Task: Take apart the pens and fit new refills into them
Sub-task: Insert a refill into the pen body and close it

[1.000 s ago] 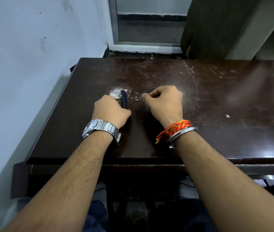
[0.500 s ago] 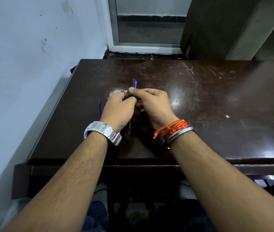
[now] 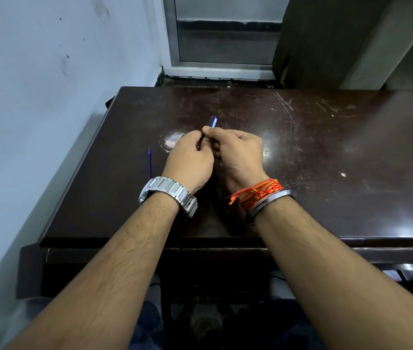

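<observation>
Both hands meet above the table [image 3: 326,160], the left hand [image 3: 189,160] and right hand [image 3: 238,152] pinching one pen [image 3: 212,121]. Its blue end projects beyond the fingertips. A blue refill [image 3: 149,162] lies left of the grip.

No text, label, brand, number or sign can be read anywhere in the view. The dark blue pen [image 3: 212,121] held between the two hands carries a pale patch near its far end that may be printing, but it is too small and blurred to make out. The silver metal-link wristwatch [image 3: 169,192] shows only its band, with its dial turned out of sight.
</observation>
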{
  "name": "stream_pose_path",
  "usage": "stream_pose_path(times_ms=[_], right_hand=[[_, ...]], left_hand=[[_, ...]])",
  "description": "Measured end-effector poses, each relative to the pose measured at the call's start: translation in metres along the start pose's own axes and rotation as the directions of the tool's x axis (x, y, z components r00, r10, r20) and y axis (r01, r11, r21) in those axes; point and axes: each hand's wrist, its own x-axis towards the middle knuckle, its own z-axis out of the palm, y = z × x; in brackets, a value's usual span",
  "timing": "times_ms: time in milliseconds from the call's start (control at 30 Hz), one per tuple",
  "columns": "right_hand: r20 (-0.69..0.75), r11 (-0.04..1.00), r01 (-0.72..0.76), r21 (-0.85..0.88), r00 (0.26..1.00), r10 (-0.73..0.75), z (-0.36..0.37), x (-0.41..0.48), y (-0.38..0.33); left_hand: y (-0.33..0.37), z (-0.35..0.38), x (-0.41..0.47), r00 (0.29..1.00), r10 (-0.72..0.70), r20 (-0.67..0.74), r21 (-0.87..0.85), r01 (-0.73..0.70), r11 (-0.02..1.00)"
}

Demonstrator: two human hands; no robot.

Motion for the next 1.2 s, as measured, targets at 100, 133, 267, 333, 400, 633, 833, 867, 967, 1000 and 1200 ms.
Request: stream_pose_path(times_ms=[100, 133, 267, 333, 400, 633, 833, 867, 967, 1000, 1200], right_hand=[[0.001, 0.999, 0.035, -0.006, 0.999, -0.035, -0.001, 0.002, -0.003], [0.007, 0.999, 0.048, -0.009, 0.999, -0.048, -0.002, 0.002, -0.004], [0.009, 0.998, 0.067, 0.014, 0.998, -0.067, -0.002, 0.002, -0.006], [-0.015, 0.995, 0.079, 0.052, 0.997, -0.079, -0.001, 0.002, -0.01], [-0.064, 0.992, 0.109, 0.062, 0.992, -0.105, -0.004, 0.003, -0.013], [0.026, 0.692, 0.172, -0.701, 0.976, -0.216, -0.016, -0.003, -0.008], [0.12, 0.441, 0.183, -0.878, 0.979, -0.168, -0.015, -0.01, -0.005], [0.138, 0.413, 0.2, -0.888, 0.975, -0.174, -0.015, -0.011, -0.004], [0.177, 0.34, 0.24, -0.909, 0.963, -0.205, -0.014, -0.013, -0.004], [0.183, 0.332, 0.245, -0.911, 0.961, -0.207, -0.014, -0.013, -0.005], [0.165, 0.466, 0.34, -0.817, 0.912, -0.376, -0.011, -0.013, -0.013]], left_hand=[[0.003, 0.0, -0.003, 1.0, 0.013, -0.021, -0.008, -0.013, 1.0], [0.003, -0.001, -0.004, 1.0, 0.015, -0.02, -0.012, -0.016, 1.0], [0.003, -0.008, -0.01, 0.997, -0.074, 0.021, 0.012, 0.073, 0.997], [0.004, -0.014, -0.011, 0.979, -0.201, 0.013, -0.011, 0.202, 0.979], [0.004, -0.021, -0.011, 0.953, -0.3, -0.031, -0.059, 0.298, 0.953], [0.003, -0.028, -0.007, 0.92, -0.354, -0.171, -0.195, 0.32, 0.927], [-0.01, -0.029, -0.004, 0.953, -0.254, -0.164, -0.024, 0.253, 0.967], [-0.011, -0.03, -0.004, 0.959, -0.233, -0.162, -0.011, 0.234, 0.972], [-0.011, -0.03, -0.005, 0.97, -0.191, -0.149, -0.006, 0.192, 0.981], [-0.011, -0.031, -0.006, 0.973, -0.178, -0.15, 0.001, 0.181, 0.984], [-0.016, -0.032, -0.004, 0.978, -0.151, -0.145, 0.023, 0.156, 0.988]])
